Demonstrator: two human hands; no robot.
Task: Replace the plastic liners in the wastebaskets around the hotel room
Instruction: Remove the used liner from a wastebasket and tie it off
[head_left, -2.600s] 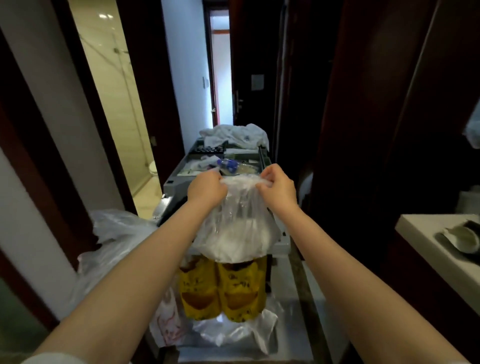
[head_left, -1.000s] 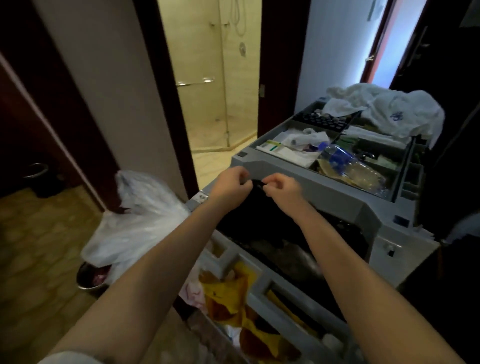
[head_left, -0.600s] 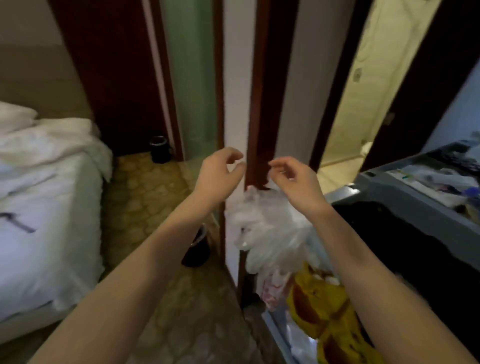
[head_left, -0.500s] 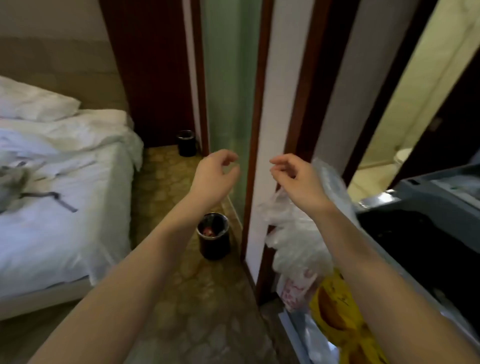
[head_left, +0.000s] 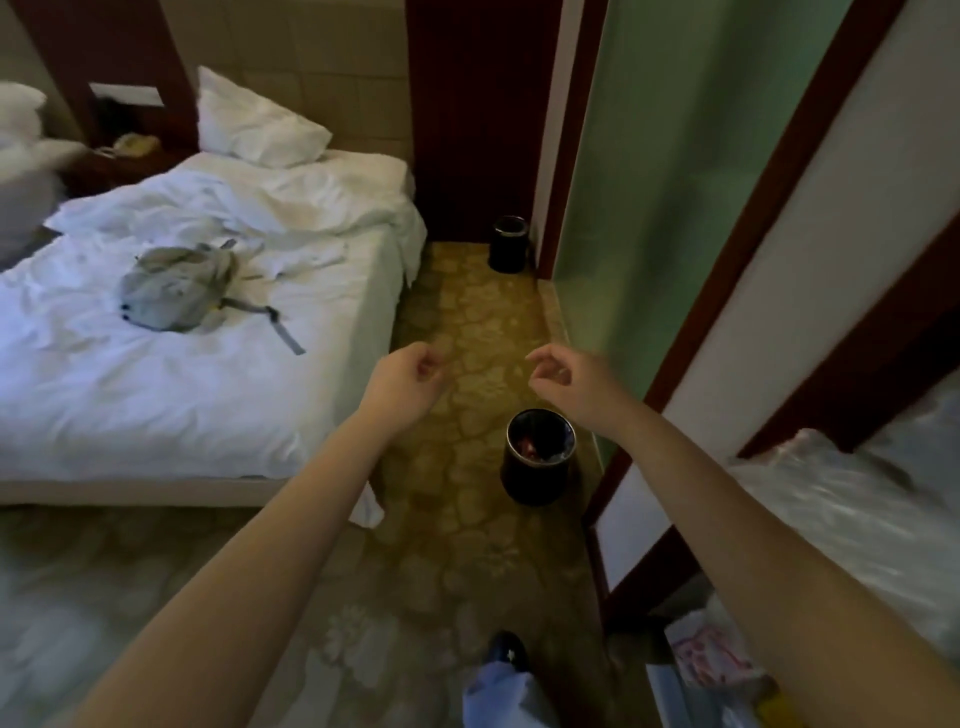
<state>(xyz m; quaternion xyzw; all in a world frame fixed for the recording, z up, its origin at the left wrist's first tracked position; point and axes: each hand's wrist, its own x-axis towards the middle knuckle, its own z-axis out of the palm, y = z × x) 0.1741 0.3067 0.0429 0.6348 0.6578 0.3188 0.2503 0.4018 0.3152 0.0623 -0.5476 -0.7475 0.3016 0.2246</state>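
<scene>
Hands: left hand (head_left: 402, 387) and right hand (head_left: 569, 384) raised apart, fingers loosely curled, holding nothing. Task items: dark wastebasket (head_left: 537, 457) upright on carpet (head_left: 467, 322) below right hand, rubbish inside; second wastebasket (head_left: 509, 244) in far corner past bed (head_left: 182, 389).

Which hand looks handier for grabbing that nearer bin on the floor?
The right hand, probably. It hovers empty, seemingly nearly over the nearer bin, which stands by the wall on that side. The left hand is empty too, but sits further off, towards the bed.
</scene>
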